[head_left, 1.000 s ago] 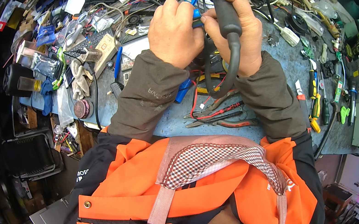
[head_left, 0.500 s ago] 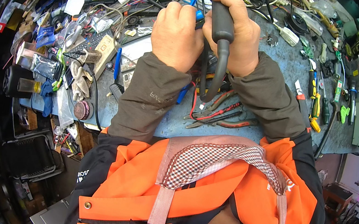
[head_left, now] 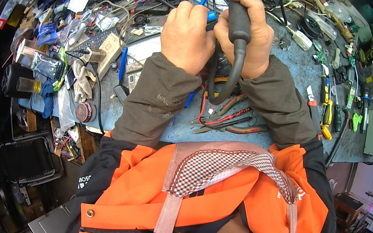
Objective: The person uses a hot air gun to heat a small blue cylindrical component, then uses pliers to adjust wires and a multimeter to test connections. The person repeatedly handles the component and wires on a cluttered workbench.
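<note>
My right hand (head_left: 260, 38) is closed around a thick black cylinder (head_left: 239, 22), its thumb laid across the upper part. From the lower end of the cylinder a black cable (head_left: 238, 66) loops down and back up between my wrists. Close beside it, my left hand (head_left: 185, 36) is closed, knuckles up; its fingertips and whatever they grip are hidden. A small blue piece (head_left: 211, 16) shows by its index finger. Below the cable loop lie red-handled pliers (head_left: 248, 129) and a red-and-black test lead (head_left: 232, 118).
Tangled cables, boxes and small parts crowd the left and back of the blue bench (head_left: 294, 74). At the right are yellow-and-black screwdrivers (head_left: 328, 111) and a utility knife (head_left: 313, 101). A round tin (head_left: 85, 112) sits near the front left edge.
Both hands and the black cylinder have shifted slightly to the right in the picture. The grip of each hand looks the same.
</note>
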The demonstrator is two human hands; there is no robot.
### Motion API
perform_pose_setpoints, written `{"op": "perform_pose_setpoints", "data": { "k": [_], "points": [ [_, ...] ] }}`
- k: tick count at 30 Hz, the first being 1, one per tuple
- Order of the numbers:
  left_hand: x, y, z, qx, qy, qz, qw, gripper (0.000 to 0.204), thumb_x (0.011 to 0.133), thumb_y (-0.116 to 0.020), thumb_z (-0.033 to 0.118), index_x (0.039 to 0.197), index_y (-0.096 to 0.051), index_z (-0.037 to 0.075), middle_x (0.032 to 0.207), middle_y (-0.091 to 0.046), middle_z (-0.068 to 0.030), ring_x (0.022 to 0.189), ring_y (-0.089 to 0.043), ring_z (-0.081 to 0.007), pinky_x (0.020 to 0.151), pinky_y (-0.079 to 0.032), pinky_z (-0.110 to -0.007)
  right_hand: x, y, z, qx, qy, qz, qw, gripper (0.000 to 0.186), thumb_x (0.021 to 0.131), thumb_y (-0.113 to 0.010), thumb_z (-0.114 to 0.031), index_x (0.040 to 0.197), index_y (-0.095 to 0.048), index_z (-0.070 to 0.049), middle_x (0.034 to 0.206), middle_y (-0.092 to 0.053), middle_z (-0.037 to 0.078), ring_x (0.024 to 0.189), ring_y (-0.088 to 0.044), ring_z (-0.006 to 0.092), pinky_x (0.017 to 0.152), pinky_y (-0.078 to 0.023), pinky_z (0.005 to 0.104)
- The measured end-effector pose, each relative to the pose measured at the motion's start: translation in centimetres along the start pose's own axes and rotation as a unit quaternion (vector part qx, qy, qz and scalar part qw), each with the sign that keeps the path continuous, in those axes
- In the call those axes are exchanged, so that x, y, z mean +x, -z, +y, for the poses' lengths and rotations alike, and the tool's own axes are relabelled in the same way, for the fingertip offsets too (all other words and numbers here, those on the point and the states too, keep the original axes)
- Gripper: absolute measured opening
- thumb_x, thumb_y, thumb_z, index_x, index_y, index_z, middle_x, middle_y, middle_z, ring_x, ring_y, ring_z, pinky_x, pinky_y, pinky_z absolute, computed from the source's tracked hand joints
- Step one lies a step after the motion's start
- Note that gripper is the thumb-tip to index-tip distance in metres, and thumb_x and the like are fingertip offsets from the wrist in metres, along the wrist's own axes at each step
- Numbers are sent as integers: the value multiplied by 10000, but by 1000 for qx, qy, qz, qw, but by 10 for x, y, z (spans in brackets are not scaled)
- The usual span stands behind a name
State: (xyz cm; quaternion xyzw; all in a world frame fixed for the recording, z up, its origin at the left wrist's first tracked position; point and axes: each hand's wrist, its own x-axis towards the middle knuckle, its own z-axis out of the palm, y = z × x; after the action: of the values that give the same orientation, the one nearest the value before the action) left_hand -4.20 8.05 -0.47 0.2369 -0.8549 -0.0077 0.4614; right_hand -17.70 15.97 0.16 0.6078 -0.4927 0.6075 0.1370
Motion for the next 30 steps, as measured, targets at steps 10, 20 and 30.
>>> {"op": "perform_pose_setpoints", "data": {
  "k": [10, 20, 30],
  "points": [
    [-1, -2, -4, -46, 56, -41, 997, 309, 727, -809, 69, 983, -641, 29, 993, -602, -164, 927, -638, -411, 762, -548, -507, -1, -3, 3, 19, -33, 16, 999, 639, 793, -805, 0, 1374, -583, -148, 832, -642, 52, 701, -701, 179, 635, -558, 332],
    [1, -4, -11, -102, 60, -46, 992, 291, 741, -794, 67, 1002, -671, 25, 963, -614, -165, 904, -649, -415, 763, -544, -505, 1, -2, 4, 33, -51, 11, 998, 621, 798, -802, -16, 1368, -593, -146, 837, -670, 55, 708, -707, 175, 643, -564, 326],
    [12, 14, -33, -172, 202, -52, 963, 302, 756, -843, 164, 957, -691, -2, 965, -678, -191, 880, -678, -400, 773, -545, -467, 8, 6, -2, 238, -162, 17, 958, 490, 936, -851, -64, 1376, -638, -39, 1163, -691, 71, 927, -673, 113, 824, -560, 260]
  ]
}}
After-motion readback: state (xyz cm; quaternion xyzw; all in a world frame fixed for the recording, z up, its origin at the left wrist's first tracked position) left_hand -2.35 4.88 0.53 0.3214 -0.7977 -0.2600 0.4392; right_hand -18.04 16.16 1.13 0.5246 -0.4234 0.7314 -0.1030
